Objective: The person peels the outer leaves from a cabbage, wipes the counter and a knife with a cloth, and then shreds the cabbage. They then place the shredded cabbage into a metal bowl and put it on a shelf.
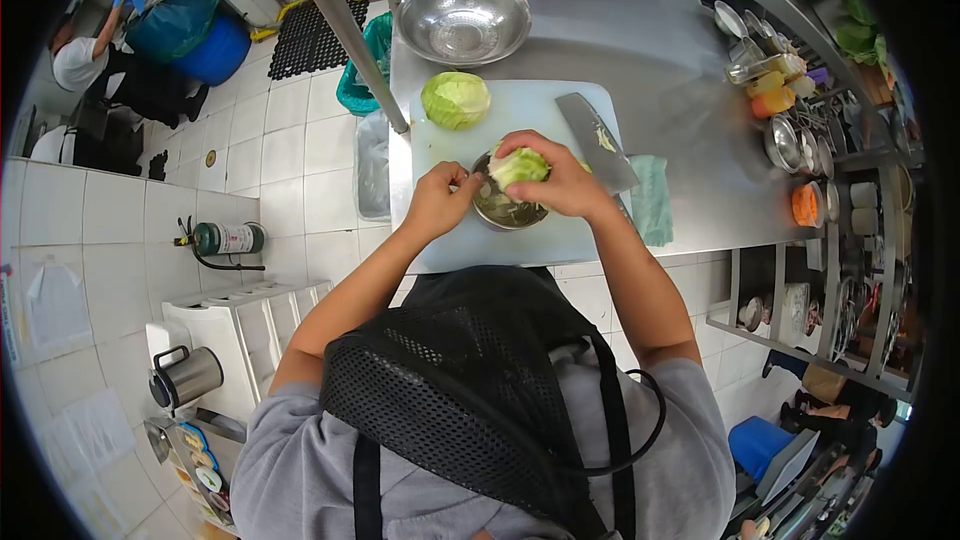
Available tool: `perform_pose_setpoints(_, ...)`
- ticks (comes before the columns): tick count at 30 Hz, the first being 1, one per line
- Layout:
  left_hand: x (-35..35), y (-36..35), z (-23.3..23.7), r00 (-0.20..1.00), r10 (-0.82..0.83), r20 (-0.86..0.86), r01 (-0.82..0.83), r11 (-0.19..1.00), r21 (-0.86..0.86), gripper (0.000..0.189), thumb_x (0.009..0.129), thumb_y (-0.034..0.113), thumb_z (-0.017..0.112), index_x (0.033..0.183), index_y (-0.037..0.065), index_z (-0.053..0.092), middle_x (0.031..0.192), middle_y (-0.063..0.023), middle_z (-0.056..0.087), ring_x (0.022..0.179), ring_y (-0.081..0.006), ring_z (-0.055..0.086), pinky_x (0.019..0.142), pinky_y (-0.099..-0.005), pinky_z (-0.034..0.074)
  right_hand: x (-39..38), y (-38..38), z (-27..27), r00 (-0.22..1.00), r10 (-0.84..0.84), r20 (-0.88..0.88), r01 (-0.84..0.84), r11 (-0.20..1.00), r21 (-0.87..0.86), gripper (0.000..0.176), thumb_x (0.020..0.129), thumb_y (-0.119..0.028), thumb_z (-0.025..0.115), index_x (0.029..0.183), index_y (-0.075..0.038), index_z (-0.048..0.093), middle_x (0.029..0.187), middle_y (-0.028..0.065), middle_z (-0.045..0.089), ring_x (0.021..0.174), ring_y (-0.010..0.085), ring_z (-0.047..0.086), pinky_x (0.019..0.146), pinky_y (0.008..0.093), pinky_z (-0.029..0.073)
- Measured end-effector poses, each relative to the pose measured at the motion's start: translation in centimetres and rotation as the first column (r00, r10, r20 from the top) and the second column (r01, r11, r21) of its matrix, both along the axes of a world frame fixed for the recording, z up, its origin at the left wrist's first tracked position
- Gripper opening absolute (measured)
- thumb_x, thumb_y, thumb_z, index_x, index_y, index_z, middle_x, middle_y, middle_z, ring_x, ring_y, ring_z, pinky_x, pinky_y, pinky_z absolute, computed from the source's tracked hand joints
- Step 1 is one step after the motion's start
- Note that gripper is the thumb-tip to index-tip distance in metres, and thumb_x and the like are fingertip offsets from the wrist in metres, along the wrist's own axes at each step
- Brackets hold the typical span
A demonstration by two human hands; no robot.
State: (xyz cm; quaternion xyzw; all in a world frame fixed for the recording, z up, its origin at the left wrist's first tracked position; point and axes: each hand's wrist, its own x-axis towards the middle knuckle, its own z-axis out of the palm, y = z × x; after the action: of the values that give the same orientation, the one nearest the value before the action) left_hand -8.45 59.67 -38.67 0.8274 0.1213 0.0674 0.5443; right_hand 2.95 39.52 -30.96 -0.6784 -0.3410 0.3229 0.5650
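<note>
My right hand (565,180) is wrapped round a small green cabbage piece (522,168), held over a metal bowl (508,210) with pale scraps inside. At the bowl's left rim is my left hand (443,198), its thumb and fingers pinched at the edge. The bowl stands on a white cutting board (440,240). A larger cut cabbage (456,101) lies at the board's upper left. To the right, a wide cleaver (597,143) rests on the board with a shred on its blade.
A large steel bowl (464,22) stands beyond the board, and a green cloth (651,202) lies right of it. Small bowls and bottles line the table's right side. A shelf post (352,40) rises at left. Another person (90,65) is at the far left.
</note>
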Motion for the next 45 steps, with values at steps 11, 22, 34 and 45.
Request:
perform_pose_setpoints(11,0.0,-1.1,0.6,0.998,0.055,0.033,-0.06,0.984,0.167,0.019,0.08,0.012,0.07,0.073,0.0,0.056,0.079,-0.0189,0.061,0.072,-0.037,0.061,0.065,-0.0448,0.049,-2.2,-0.1,-1.5,0.913,0.074,0.4,-0.011,0.987,-0.158,0.039,0.08,-0.018,0.077,0.117,-0.009,0.065,0.138,0.0123,0.055,0.127,0.0314,0.056,0.106,0.0392,0.045)
perform_pose_setpoints(22,-0.4,-1.7,1.3,0.961,-0.022,-0.275,-0.069,0.946,-0.316,0.028,0.094,0.009,0.061,0.116,0.004,0.044,0.064,-0.0075,0.058,0.047,-0.0155,0.056,0.039,-0.0299,0.044,-5.7,-3.3,-1.5,0.659,0.113,0.744,0.067,0.976,-0.207,0.039,0.084,-0.023,0.079,0.12,-0.011,0.069,0.133,0.0124,0.059,0.129,0.0345,0.05,0.108,0.0471,0.041)
perform_pose_setpoints(34,0.0,2.5,3.4,0.963,-0.029,-0.268,-0.125,0.832,-0.54,0.045,0.091,-0.001,0.053,0.135,-0.001,0.047,0.067,-0.0111,0.063,0.045,-0.0174,0.059,0.04,-0.0319,0.051,-3.8,-6.7,-3.4,0.587,-0.493,0.642,0.569,0.815,0.106,0.032,0.091,-0.015,0.071,0.122,-0.006,0.066,0.124,0.0139,0.065,0.119,0.0379,0.056,0.104,0.0463,0.044)
perform_pose_setpoints(45,-0.7,3.0,3.4,0.981,0.042,-0.19,-0.11,0.926,-0.362,0.043,0.092,-0.003,0.052,0.135,0.0,0.051,0.067,-0.0106,0.065,0.046,-0.0152,0.06,0.038,-0.0293,0.049,-3.1,-14.8,-10.0,0.587,-0.289,0.756,0.764,0.506,-0.4,0.059,0.085,-0.017,0.074,0.138,-0.004,0.049,0.126,0.0241,0.057,0.112,0.046,0.058,0.093,0.052,0.05)
